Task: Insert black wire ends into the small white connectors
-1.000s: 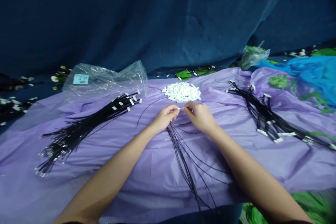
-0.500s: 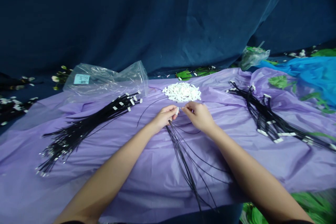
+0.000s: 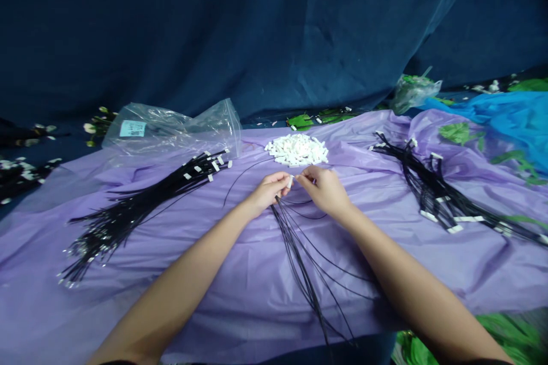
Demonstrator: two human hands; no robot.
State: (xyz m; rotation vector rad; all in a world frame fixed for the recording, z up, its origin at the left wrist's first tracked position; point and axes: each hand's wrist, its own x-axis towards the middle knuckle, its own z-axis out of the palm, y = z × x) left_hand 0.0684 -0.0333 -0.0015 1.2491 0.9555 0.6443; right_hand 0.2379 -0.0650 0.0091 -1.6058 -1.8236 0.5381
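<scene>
In the middle of the head view, my left hand [image 3: 270, 189] is closed on a small white plastic connector housing [image 3: 290, 181]. Several thin black wires [image 3: 299, 262] run down from under that hand toward the table's front edge. My right hand [image 3: 324, 187] is closed in a pinch just to the right of the housing. Its fingertips are close to the housing's top, on what looks like a thin wire end, too small to make out well. Just beyond both hands lies a heap of white connector housings [image 3: 297, 150].
A bundle of black wires with white connectors [image 3: 158, 194] lies at left, another bundle [image 3: 440, 188] at right. A clear plastic bag [image 3: 180, 131] with a label lies behind the left bundle. Purple sheeting [image 3: 240, 285] covers the table, with blue fabric [image 3: 509, 120] at far right.
Almost nothing moves. The white housing in my left hand has turned or shifted slightly, and the right fingertips stay close to it.
</scene>
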